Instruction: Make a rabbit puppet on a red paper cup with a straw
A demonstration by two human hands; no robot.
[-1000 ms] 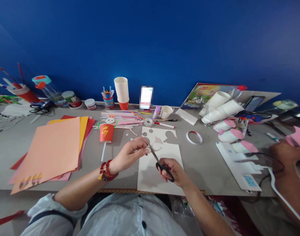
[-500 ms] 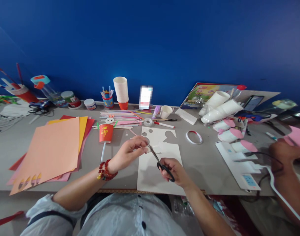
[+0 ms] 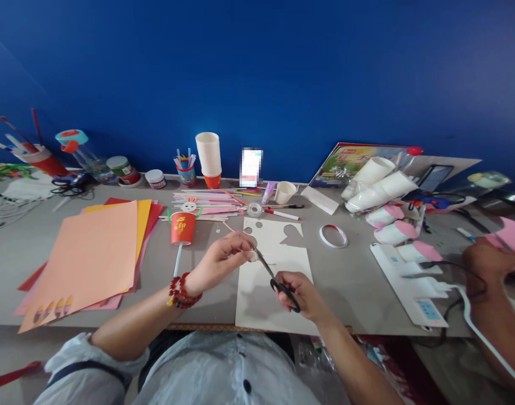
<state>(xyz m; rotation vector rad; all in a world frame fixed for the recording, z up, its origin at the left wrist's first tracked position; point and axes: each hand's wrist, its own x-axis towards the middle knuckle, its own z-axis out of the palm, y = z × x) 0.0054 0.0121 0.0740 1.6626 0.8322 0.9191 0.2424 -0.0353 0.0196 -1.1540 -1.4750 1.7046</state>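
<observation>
My left hand (image 3: pixel 225 257) pinches a small rounded piece of white paper (image 3: pixel 253 256) over the table's front middle. The black-handled scissors (image 3: pixel 271 273) are in my right hand (image 3: pixel 297 295), their blades pointing up and left against that piece. Whether the blades are fully closed cannot be made out. Below both hands lies a sheet of white paper (image 3: pixel 265 309) with round and curved shapes cut from its far edge. A red paper cup figure (image 3: pixel 183 228) with a rabbit face and a straw lies left of my left hand.
Coloured paper sheets (image 3: pixel 92 242) are stacked at left. Straws and sticks (image 3: pixel 210 202), a tape roll (image 3: pixel 254 210) and stacked paper cups (image 3: pixel 209 154) stand farther back. A white power strip (image 3: pixel 409 287) lies at right, near another person's hand (image 3: pixel 489 259) by pink paper.
A thin curved strip of white paper beside the scissor blades no longer shows there as it did. Both hands stay almost in the same place.
</observation>
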